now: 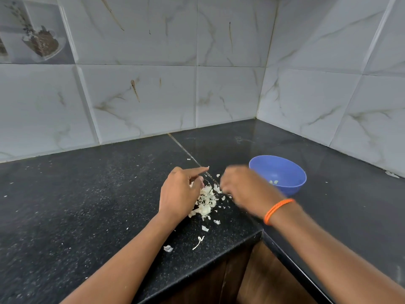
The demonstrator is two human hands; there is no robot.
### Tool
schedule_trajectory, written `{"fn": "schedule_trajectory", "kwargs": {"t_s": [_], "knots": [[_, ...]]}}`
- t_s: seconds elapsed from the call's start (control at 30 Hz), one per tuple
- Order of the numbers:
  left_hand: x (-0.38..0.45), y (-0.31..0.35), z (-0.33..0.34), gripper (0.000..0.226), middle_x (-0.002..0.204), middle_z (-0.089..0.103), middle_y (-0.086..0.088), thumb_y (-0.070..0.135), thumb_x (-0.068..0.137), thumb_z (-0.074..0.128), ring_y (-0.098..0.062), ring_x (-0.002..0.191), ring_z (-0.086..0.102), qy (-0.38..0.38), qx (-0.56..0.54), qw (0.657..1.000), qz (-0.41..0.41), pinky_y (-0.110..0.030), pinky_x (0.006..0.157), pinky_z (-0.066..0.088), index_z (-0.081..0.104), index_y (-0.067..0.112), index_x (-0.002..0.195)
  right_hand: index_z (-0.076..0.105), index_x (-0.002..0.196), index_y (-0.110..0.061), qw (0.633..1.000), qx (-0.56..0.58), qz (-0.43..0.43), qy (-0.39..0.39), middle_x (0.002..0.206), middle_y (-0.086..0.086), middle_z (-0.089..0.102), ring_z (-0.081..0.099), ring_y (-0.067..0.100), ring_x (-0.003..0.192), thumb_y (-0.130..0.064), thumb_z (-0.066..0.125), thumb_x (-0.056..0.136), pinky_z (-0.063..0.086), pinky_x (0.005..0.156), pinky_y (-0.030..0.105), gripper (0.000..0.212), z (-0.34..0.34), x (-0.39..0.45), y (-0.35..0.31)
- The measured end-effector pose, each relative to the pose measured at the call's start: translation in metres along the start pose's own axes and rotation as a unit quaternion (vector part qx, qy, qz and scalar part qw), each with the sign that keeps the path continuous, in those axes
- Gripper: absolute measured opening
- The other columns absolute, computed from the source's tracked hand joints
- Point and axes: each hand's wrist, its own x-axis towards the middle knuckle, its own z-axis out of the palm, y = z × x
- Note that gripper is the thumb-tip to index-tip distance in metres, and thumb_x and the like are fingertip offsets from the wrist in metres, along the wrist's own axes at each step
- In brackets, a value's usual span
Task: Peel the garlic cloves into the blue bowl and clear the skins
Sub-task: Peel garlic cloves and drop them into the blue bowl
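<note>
Blurred right hand point(238, 189) hiding its grip beside skins point(205, 201)

The light is soft and even, with no dark shadows. The black table point(87, 205) shines a little near the back corner. The right hand point(243, 189) is blurry, but the left hand point(179, 194) looks sharper. The wall tiles point(140, 95) bend and stretch toward the picture's edges.

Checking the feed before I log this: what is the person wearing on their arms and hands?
Both forearms are bare, with no sleeves in view and no gloves. The left hand shows no ring or band. The right hand is motion-blurred; its wrist carries an orange thread band wound in a few strands.
</note>
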Motion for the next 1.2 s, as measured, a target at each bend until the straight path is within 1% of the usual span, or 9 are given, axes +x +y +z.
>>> {"fn": "schedule_trajectory", "kwargs": {"t_s": [0.1, 0.27, 0.37, 0.43, 0.6, 0.77, 0.9, 0.97, 1.2], "knots": [[0.000, 0.001, 0.000, 0.033, 0.091, 0.074, 0.014, 0.031, 0.104, 0.063, 0.003, 0.092, 0.059, 0.006, -0.005, 1.000, -0.012, -0.028, 0.072, 0.051, 0.075, 0.054, 0.123, 0.078, 0.102, -0.012, 0.999, 0.008, 0.002, -0.052, 0.104, 0.003, 0.068, 0.064, 0.021, 0.094, -0.010, 0.062, 0.103, 0.049, 0.081, 0.034, 0.017, 0.010, 0.002, -0.003], [-0.001, 0.001, -0.001, 0.030, 0.096, 0.075, 0.018, 0.028, 0.104, 0.064, 0.001, 0.099, 0.058, 0.008, -0.017, 1.000, -0.006, -0.029, 0.077, 0.051, 0.078, 0.048, 0.121, 0.077, 0.091, -0.012, 0.995, 0.004, 0.015, 0.097, 0.096, 0.002, 0.068, 0.064, 0.025, 0.090, -0.008, 0.066, 0.100, 0.052, 0.079, 0.042, 0.015, -0.022, 0.016, 0.021], [-0.002, 0.004, 0.001, 0.025, 0.106, 0.069, 0.022, 0.021, 0.102, 0.069, -0.003, 0.105, 0.060, 0.014, -0.036, 0.999, 0.020, -0.026, 0.083, 0.050, 0.082, 0.042, 0.108, 0.072, 0.097, -0.011, 0.998, -0.037, -0.048, -0.010, 0.101, 0.004, 0.065, 0.062, 0.028, 0.099, 0.001, 0.059, 0.096, 0.051, 0.077, 0.044, 0.018, 0.028, -0.003, -0.005], [-0.002, 0.005, 0.000, 0.026, 0.104, 0.065, 0.019, 0.013, 0.099, 0.072, -0.003, 0.100, 0.062, 0.016, -0.072, 0.997, 0.029, -0.022, 0.081, 0.050, 0.083, 0.037, 0.099, 0.075, 0.098, -0.012, 0.999, 0.002, -0.046, -0.005, 0.099, 0.002, 0.065, 0.062, 0.025, 0.096, -0.006, 0.060, 0.101, 0.052, 0.077, 0.044, 0.016, 0.033, -0.008, 0.003], [-0.002, 0.009, -0.001, 0.024, 0.096, 0.077, 0.015, 0.011, 0.099, 0.072, -0.004, 0.095, 0.069, -0.041, -0.139, 0.989, 0.034, -0.028, 0.089, 0.052, 0.081, 0.032, 0.095, 0.086, 0.100, -0.025, 0.957, 0.220, 0.060, 0.178, 0.094, -0.013, 0.077, 0.071, 0.006, 0.088, -0.018, 0.080, 0.095, 0.056, 0.078, 0.023, 0.010, 0.021, -0.009, 0.015], [-0.002, 0.012, -0.001, 0.011, 0.090, 0.079, 0.007, 0.022, 0.100, 0.076, -0.013, 0.085, 0.072, -0.087, -0.196, 0.977, -0.001, -0.034, 0.085, 0.056, 0.082, 0.026, 0.092, 0.086, 0.101, -0.026, 0.899, 0.365, 0.132, 0.204, 0.090, -0.015, 0.080, 0.076, 0.009, 0.085, -0.017, 0.084, 0.091, 0.059, 0.069, 0.022, 0.014, 0.040, -0.015, 0.010], [-0.002, 0.013, -0.004, 0.008, 0.094, 0.079, 0.004, 0.018, 0.100, 0.078, -0.024, 0.063, 0.071, -0.112, -0.221, 0.969, -0.020, -0.040, 0.069, 0.059, 0.082, 0.022, 0.094, 0.086, 0.102, -0.020, 0.873, 0.408, 0.140, 0.227, 0.087, -0.009, 0.081, 0.075, 0.016, 0.069, -0.012, 0.084, 0.091, 0.052, 0.058, 0.016, 0.014, 0.043, -0.013, 0.006], [-0.002, 0.015, -0.004, 0.004, 0.096, 0.078, 0.002, 0.018, 0.098, 0.080, -0.023, 0.052, 0.066, -0.107, -0.240, 0.965, -0.026, -0.032, 0.059, 0.053, 0.081, 0.019, 0.094, 0.085, 0.104, -0.018, 0.862, 0.426, 0.149, 0.232, 0.087, -0.009, 0.081, 0.073, 0.018, 0.063, -0.011, 0.085, 0.089, 0.051, 0.051, 0.019, 0.017, 0.041, -0.012, 0.003], [-0.004, 0.014, -0.005, 0.009, 0.102, 0.076, 0.000, 0.020, 0.094, 0.085, -0.024, 0.046, 0.060, -0.111, -0.262, 0.957, -0.062, -0.030, 0.053, 0.048, 0.079, 0.015, 0.090, 0.082, 0.116, -0.025, 0.869, 0.417, 0.144, 0.226, 0.098, -0.014, 0.079, 0.074, 0.015, 0.062, -0.010, 0.083, 0.091, 0.050, 0.044, 0.022, 0.029, 0.043, -0.014, -0.003]]}}
